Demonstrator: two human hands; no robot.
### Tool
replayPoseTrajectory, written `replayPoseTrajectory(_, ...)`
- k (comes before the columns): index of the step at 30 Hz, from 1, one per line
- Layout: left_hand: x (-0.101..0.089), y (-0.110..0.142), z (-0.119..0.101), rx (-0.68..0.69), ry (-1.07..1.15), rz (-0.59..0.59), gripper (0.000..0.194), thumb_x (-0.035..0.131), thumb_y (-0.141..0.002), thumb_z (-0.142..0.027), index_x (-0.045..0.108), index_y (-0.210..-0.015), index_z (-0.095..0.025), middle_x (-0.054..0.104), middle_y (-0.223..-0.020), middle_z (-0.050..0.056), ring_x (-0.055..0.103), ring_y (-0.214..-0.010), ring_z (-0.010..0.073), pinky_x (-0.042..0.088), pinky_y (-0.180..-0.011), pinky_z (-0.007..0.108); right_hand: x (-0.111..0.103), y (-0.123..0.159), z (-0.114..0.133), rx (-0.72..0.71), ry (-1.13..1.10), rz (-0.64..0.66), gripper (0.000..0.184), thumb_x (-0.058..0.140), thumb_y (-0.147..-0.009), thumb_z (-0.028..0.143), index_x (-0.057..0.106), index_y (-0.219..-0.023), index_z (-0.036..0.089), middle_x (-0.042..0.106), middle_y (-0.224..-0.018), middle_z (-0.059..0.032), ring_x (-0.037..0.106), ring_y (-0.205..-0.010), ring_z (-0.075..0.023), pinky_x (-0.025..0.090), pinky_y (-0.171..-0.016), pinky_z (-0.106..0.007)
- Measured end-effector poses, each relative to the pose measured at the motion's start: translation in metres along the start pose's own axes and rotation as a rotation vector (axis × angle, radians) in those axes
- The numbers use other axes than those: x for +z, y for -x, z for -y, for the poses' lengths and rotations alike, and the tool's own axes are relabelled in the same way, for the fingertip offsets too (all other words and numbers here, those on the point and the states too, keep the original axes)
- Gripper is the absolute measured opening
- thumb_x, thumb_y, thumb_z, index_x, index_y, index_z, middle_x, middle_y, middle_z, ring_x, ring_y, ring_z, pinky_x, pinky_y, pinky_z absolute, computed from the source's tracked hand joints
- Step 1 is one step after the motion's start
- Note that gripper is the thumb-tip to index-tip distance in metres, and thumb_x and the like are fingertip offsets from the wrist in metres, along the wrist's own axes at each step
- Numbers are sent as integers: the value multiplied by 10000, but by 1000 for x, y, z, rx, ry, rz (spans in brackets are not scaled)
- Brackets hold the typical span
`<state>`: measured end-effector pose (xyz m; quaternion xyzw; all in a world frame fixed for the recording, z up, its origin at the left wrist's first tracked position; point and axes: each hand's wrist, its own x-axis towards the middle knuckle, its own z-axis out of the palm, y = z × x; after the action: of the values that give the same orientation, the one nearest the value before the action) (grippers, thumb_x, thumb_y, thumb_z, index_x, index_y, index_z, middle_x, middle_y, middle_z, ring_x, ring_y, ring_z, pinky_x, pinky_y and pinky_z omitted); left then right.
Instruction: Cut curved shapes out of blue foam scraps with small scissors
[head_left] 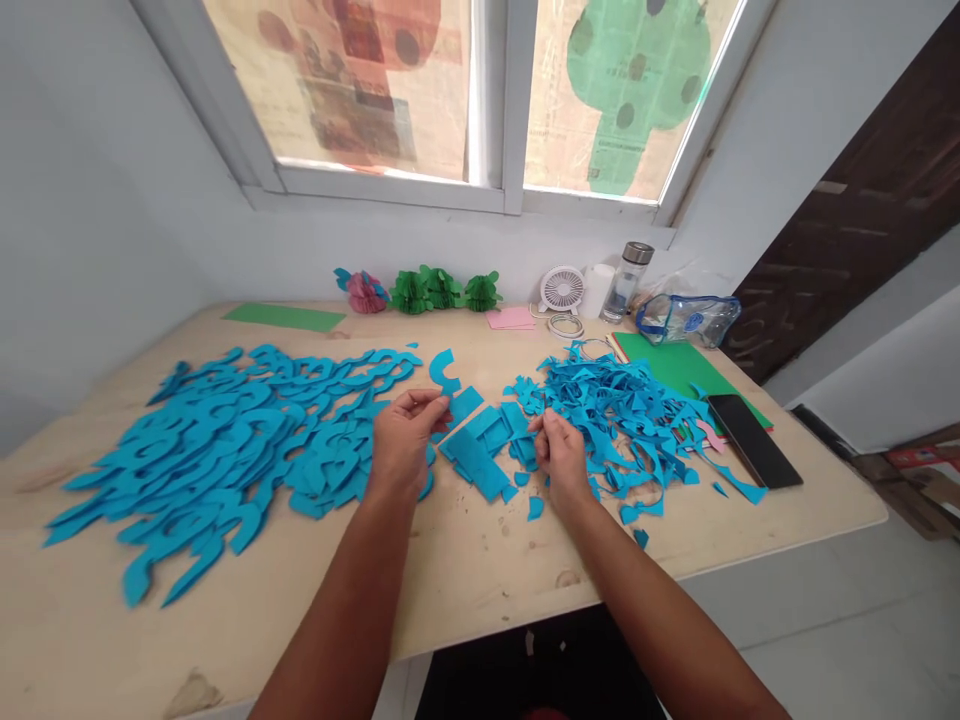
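My left hand is closed in a pinch at the lower end of a curved blue paper cutout, which rises above the fingertips. My right hand has its thumb and forefinger pressed together beside the scraps; what they hold, if anything, is too small to make out. Between both hands lie several folded blue paper pieces. A wide spread of wavy blue paper cutouts covers the table to the left. Right of my right hand is a loose heap of blue paper scraps.
A black phone lies at the right, partly over green paper sheets. Along the wall stand folded paper ornaments, a small white fan, a glass bottle and a clear pouch. A green strip lies at the back left.
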<state>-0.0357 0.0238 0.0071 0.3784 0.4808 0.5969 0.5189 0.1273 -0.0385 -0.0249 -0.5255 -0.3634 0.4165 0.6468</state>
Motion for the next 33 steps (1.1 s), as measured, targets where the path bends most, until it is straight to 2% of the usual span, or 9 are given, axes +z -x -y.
replayPoseTrajectory(3, -22, -9, -7, 52, -244, -19, 260, 713, -538, -297, 620, -749, -176, 584, -553, -12, 538, -497, 153, 393, -503, 268, -1, 0, 3, -26, -37, -6, 455, 541, -771, 632, 567, -709, 181, 350, -434, 75, 261, -393, -81, 174, -385, -231)
replayPoseTrajectory(5, -36, -11, -11, 111, -525, -38, 222, 669, -595, -285, 624, -793, -195, 607, -582, 5, 569, -548, 192, 397, -535, 292, -2, 0, 3, -31, -69, 0, 442, 559, -766, 619, 571, -718, 180, 349, -434, 80, 254, -389, -77, 175, -382, -229)
replayPoseTrajectory(9, -49, -10, -6, 309, -1050, -68, 180, 629, -673, -292, 643, -831, -207, 687, -854, 97, 617, -825, 298, 417, -678, 355, -4, -1, 1, -27, -105, 14, 426, 582, -761, 606, 578, -717, 182, 343, -431, 82, 257, -391, -78, 180, -379, -226)
replayPoseTrajectory(10, -47, -8, -2, 348, -1092, -5, 198, 610, -700, -310, 650, -863, -204, 686, -916, 111, 613, -870, 305, 422, -710, 363, -4, -2, 0, -25, -104, 18, 426, 584, -760, 607, 580, -712, 184, 343, -430, 81, 259, -392, -79, 182, -378, -227)
replayPoseTrajectory(13, -34, -3, 11, 378, -1150, 387, 274, 625, -702, -337, 669, -942, -213, 685, -999, 110, 589, -956, 299, 419, -801, 363, -5, -3, -2, -14, -96, 38, 436, 586, -750, 619, 579, -699, 186, 346, -427, 79, 259, -391, -80, 184, -375, -228)
replayPoseTrajectory(16, -19, -3, 15, 357, -1243, 543, 327, 702, -614, -307, 685, -935, -245, 683, -1022, 95, 551, -1027, 317, 394, -845, 372, -5, -4, -4, -8, -88, 59, 453, 580, -744, 632, 575, -694, 181, 351, -423, 80, 265, -383, -75, 181, -372, -227)
replayPoseTrajectory(23, -11, -7, 5, 234, -1168, 590, 100, 713, -540, -268, 625, -579, -239, 664, -739, 62, 587, -884, 295, 416, -750, 348, -4, -3, -1, -39, -83, 98, 432, 585, -749, 600, 571, -658, 177, 342, -416, 84, 265, -378, -66, 207, -369, -222)
replayPoseTrajectory(29, -15, 7, -19, 145, -839, 678, 106, 698, -567, -320, 661, -618, -236, 671, -743, 47, 591, -777, 246, 427, -687, 316, -2, -1, -3, -9, -47, 166, 325, 658, -716, 485, 576, -654, 177, 384, -451, 81, 311, -415, -69, 254, -404, -214)
replayPoseTrajectory(33, -12, 17, -42, 35, -683, 682, 174, 741, -565, -346, 632, -579, -211, 571, -565, 15, 491, -551, 162, 365, -534, 264, -2, -1, -6, -25, 25, 249, 260, 652, -726, 415, 627, -672, 162, 509, -537, 46, 415, -485, -87, 317, -470, -217)
